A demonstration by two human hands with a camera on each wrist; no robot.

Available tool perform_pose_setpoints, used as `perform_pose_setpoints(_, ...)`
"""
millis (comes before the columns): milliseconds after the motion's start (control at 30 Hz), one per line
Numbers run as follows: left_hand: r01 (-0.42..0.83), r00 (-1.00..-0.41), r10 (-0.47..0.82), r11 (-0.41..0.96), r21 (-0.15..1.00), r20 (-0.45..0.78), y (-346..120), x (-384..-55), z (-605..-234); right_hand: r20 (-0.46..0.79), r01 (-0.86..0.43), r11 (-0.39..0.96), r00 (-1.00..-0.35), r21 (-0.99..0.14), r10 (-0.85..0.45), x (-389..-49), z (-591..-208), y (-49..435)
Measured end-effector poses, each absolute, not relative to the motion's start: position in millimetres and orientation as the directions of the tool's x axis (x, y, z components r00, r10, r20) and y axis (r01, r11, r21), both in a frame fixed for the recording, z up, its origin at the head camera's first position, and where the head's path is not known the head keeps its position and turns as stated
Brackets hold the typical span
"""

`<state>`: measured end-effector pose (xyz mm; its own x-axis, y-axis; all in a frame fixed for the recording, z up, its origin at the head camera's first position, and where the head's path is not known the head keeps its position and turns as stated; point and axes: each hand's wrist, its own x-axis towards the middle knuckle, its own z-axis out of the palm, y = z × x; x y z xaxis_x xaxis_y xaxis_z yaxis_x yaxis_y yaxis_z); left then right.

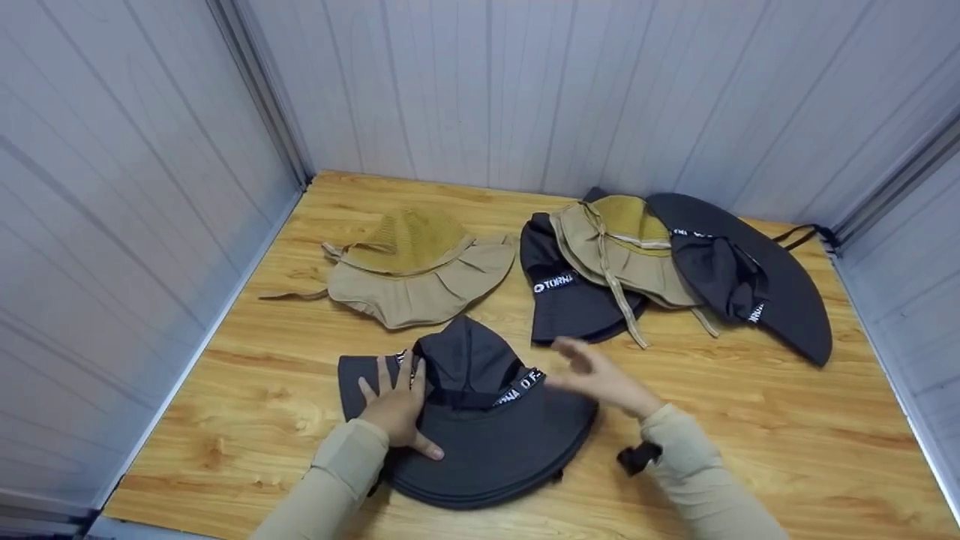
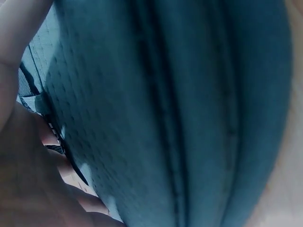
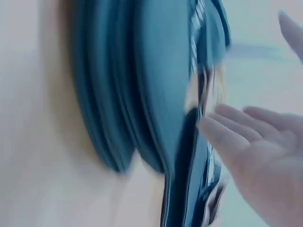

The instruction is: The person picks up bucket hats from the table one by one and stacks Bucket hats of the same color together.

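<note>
A dark grey sun hat [image 1: 480,450] with a white-lettered band lies near the front of the table, its crown folded flat and pointing away. My left hand [image 1: 394,409] rests with spread fingers on the left part of this hat; in the left wrist view, the hand [image 2: 33,161] lies against the dark fabric [image 2: 104,109]. Just off the brim's right side, my right hand [image 1: 604,382] is raised with loosely bent fingers and holds nothing. In the right wrist view, that hand [image 3: 265,142] is apart from the layered brim edges [image 3: 118,94], which look blurred.
A tan hat with a mustard crown [image 1: 412,240] lies at the back left, its strap on the wooden table [image 1: 247,420]. At the back right, a similar tan hat [image 1: 637,262] overlaps dark hats [image 1: 787,277]. White panel walls [image 1: 480,90] enclose the back and sides.
</note>
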<state>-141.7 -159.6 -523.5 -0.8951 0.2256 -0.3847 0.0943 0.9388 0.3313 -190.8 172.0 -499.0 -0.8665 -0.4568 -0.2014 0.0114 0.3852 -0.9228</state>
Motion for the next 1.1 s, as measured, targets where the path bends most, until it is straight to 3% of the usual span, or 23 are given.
perform_pose_setpoints(100, 0.094, -0.892, 0.230, 0.936, 0.338, -0.388, -157, -143, -522, -0.205, 0.149, 0.201, -0.931, -0.968, -0.300, -218, -493, 194)
perform_pose_setpoints(200, 0.089, -0.891, 0.229, 0.934, 0.345, -0.391, -154, -143, -523, -0.292, 0.319, -0.133, -0.938, -0.938, -0.187, -243, -490, 217)
perform_pose_setpoints(300, 0.081, -0.892, 0.225, 0.932, 0.353, -0.391, -154, -142, -525, -0.400, 0.422, -0.469, -0.904, -0.776, -0.151, -262, -492, 236)
perform_pose_setpoints(400, 0.080, -0.891, 0.226, 0.931, 0.355, -0.394, -154, -142, -525, -0.484, 0.439, -0.664, -0.865, -0.606, -0.130, -273, -497, 246)
perform_pose_setpoints(700, 0.079, -0.890, 0.227, 0.931, 0.357, -0.395, -161, -142, -520, -0.526, 0.272, -0.904, -0.848, -0.329, -0.064, -294, -508, 241)
perform_pose_setpoints(1100, 0.076, -0.893, 0.221, 0.933, 0.352, -0.392, -160, -142, -521, -0.467, 0.142, -0.980, -0.882, -0.138, -0.062, -300, -515, 243)
